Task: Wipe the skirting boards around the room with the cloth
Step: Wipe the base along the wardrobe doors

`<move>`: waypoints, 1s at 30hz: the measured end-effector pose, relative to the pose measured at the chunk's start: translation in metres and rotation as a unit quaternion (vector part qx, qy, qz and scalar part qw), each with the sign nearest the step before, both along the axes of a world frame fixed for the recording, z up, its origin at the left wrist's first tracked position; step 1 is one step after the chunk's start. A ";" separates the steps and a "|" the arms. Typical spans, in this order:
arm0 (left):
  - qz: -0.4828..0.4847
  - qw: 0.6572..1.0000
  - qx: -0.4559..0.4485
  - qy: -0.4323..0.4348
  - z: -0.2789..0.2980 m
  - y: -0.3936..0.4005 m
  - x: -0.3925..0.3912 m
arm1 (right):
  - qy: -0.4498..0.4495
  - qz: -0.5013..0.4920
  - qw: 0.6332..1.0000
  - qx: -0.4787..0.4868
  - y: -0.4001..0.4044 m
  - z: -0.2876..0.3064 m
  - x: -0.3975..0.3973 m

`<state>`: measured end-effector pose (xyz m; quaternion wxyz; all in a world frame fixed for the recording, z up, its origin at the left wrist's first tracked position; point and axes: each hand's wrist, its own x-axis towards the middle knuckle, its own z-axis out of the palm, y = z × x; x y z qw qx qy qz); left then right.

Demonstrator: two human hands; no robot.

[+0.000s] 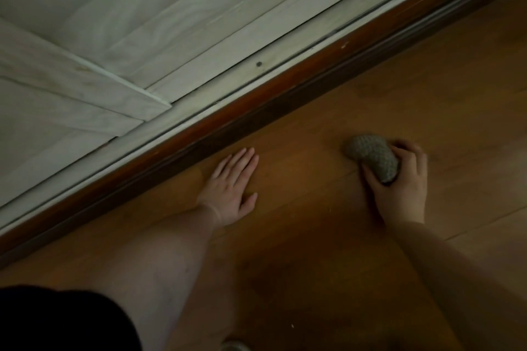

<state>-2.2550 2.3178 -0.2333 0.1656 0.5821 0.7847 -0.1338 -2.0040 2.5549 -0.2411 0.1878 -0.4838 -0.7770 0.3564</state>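
our left hand [232, 186] lies flat on the floor [313, 236]; skirting [256, 100] just beyond it, cloth [370, 155] to its right.

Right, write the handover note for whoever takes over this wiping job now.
Left hand: open, flat on the floor near the skirting.
Right hand: grip on the bunched cloth, on the floor, apart from the skirting.
Done: cannot tell how much has been wiped; a pale scuff shows on the board's top edge.
Left: bring the cloth to the skirting and wipe along it, then likely the rest of the room.
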 end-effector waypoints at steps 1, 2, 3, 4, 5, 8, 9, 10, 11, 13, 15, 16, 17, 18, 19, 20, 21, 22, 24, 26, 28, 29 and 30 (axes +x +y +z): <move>0.000 1.000 0.003 0.001 0.000 -0.001 0.000 | -0.009 0.002 1.000 0.008 0.000 0.003 -0.005; 0.000 1.000 0.007 -0.001 -0.001 0.000 0.000 | -0.021 0.008 1.000 0.017 0.000 0.006 -0.010; 0.002 1.000 0.010 -0.005 -0.002 -0.001 0.000 | -0.029 0.021 0.999 0.018 -0.003 0.007 -0.017; 0.004 1.000 0.011 -0.009 -0.003 -0.002 0.000 | -0.029 0.039 0.999 0.013 -0.007 0.009 -0.026; 0.004 1.000 0.013 -0.009 -0.004 -0.002 0.000 | -0.024 0.058 0.998 0.006 -0.013 0.010 -0.037; -0.004 1.000 0.021 -0.010 -0.003 0.000 -0.001 | -0.014 0.121 0.992 -0.022 -0.038 0.013 -0.076; -0.005 1.000 0.020 -0.015 -0.003 -0.001 -0.001 | -0.009 0.140 0.990 -0.029 -0.049 0.015 -0.090; -0.004 1.000 0.019 -0.019 -0.003 -0.001 -0.001 | -0.001 0.157 0.987 -0.034 -0.058 0.017 -0.103; -0.003 1.000 0.021 -0.020 -0.003 -0.002 -0.001 | 0.009 0.170 0.985 -0.038 -0.066 0.018 -0.116; -0.003 0.999 0.026 -0.019 -0.003 -0.002 -0.002 | 0.026 0.176 0.983 -0.040 -0.077 0.018 -0.138; -0.004 0.999 0.037 -0.026 -0.004 -0.002 -0.001 | 0.018 0.161 0.986 -0.034 -0.080 0.014 -0.152; -0.006 0.999 0.045 -0.028 -0.005 -0.003 -0.002 | 0.008 0.160 0.987 -0.025 -0.080 0.012 -0.157; -0.007 0.998 0.050 -0.028 -0.006 -0.003 -0.002 | -0.001 0.165 0.986 -0.014 -0.078 0.009 -0.158; -0.007 0.998 0.054 -0.029 -0.006 -0.003 -0.003 | -0.006 0.172 0.985 -0.004 -0.076 0.007 -0.158; -0.007 0.998 0.055 -0.030 -0.007 -0.003 -0.003 | -0.007 0.177 0.984 0.000 -0.072 0.007 -0.157; -0.006 0.998 0.055 -0.031 -0.007 -0.004 -0.003 | -0.005 0.181 0.983 0.001 -0.066 0.006 -0.156; -0.005 0.998 0.056 -0.033 -0.007 -0.004 -0.003 | -0.002 0.185 0.983 0.003 -0.060 0.007 -0.155; -0.004 0.998 0.057 -0.034 -0.007 -0.005 -0.003 | 0.000 0.191 0.982 0.005 -0.052 0.008 -0.154; -0.004 0.998 0.061 -0.034 -0.007 -0.005 -0.003 | -0.006 0.208 0.978 0.015 -0.036 0.010 -0.152; -0.004 0.998 0.063 -0.032 -0.008 -0.005 -0.003 | -0.017 0.212 0.977 0.023 -0.018 0.011 -0.146; -0.003 0.998 0.061 -0.027 -0.009 -0.006 -0.003 | -0.029 0.196 0.980 0.020 0.003 0.013 -0.138; -0.003 0.998 0.061 -0.024 -0.010 -0.006 -0.004 | -0.036 0.189 0.981 0.019 0.014 0.015 -0.134; -0.003 0.998 0.061 -0.024 -0.011 -0.007 -0.004 | -0.043 0.186 0.981 0.020 0.025 0.016 -0.129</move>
